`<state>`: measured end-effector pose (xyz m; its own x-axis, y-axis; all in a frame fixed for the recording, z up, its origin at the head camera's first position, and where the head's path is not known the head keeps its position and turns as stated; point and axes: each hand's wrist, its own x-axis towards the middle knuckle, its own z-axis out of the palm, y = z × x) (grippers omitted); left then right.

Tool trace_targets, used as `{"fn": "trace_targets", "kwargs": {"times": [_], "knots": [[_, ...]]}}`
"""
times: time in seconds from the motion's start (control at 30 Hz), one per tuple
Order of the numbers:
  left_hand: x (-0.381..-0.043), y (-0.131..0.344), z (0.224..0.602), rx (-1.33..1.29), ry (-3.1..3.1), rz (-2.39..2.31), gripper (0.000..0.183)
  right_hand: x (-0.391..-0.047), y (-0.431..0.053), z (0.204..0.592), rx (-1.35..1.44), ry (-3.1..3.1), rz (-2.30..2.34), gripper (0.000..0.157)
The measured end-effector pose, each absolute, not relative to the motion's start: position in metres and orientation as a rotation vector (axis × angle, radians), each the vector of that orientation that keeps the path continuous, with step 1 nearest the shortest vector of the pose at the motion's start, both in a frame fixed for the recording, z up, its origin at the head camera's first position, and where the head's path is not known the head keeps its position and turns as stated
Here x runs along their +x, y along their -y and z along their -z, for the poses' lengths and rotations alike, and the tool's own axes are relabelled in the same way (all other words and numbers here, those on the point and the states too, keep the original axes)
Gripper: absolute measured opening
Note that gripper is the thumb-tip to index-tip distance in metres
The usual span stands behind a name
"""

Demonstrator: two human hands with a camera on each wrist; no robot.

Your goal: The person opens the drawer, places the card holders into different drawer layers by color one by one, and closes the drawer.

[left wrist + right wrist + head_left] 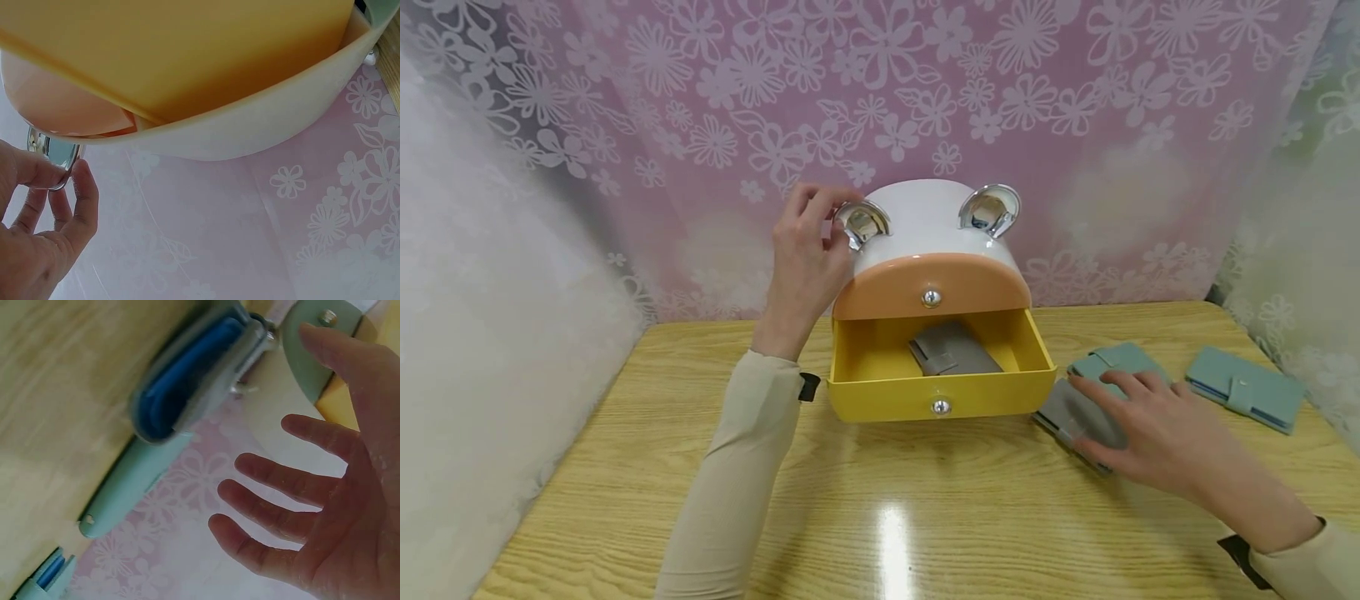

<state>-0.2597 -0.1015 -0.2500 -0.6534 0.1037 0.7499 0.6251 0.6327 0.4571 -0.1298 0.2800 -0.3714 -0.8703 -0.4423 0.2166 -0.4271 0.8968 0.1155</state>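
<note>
A small drawer box with a white top [925, 208] stands on the table, its orange upper drawer [977, 285] closed and its yellow lower drawer [880, 400] pulled out. One gray wallet [962, 350] lies inside the yellow drawer. With thumb and fingers my left hand [805, 262] pinches the box's left silver ear [56, 153]. My right hand [1165, 429], fingers spread, hovers over a second gray wallet [1086, 412] beside the drawer's right corner. In the right wrist view, a gap shows between the fingers and that wallet [206, 375], whose inner edge is blue.
A teal wallet [1127, 358] lies just behind the second gray one, and another teal wallet [1247, 387] sits farther right. The right silver ear [990, 210] rises from the box top. Behind the wooden table [715, 483] hangs a pink flowered curtain [880, 100].
</note>
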Motion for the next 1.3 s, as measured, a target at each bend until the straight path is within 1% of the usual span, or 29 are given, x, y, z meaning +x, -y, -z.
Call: {"fn": "trace_targets", "kwargs": {"times": [0.4,0.57,0.87,1.1,1.3], "knots": [[-0.260,0.101,0.250,-0.567,2.149,0.951,0.030,-0.131,-0.284,0.389,0.751,2.768,0.289,0.084],[-0.260,0.101,0.251,-0.571,2.145,0.945,0.029,-0.132,-0.283,0.392,0.750,2.817,0.299,0.081],[-0.262,0.100,0.251,-0.569,2.139,0.951,0.030,-0.133,-0.281,0.392,0.764,2.826,0.274,0.071],[-0.261,0.101,0.250,-0.570,2.141,0.952,0.030,-0.134,-0.281,0.392,0.755,2.914,0.217,0.072],[-0.261,0.101,0.251,-0.578,2.139,0.951,0.030,-0.133,-0.280,0.391,0.726,3.018,0.052,0.071]]}}
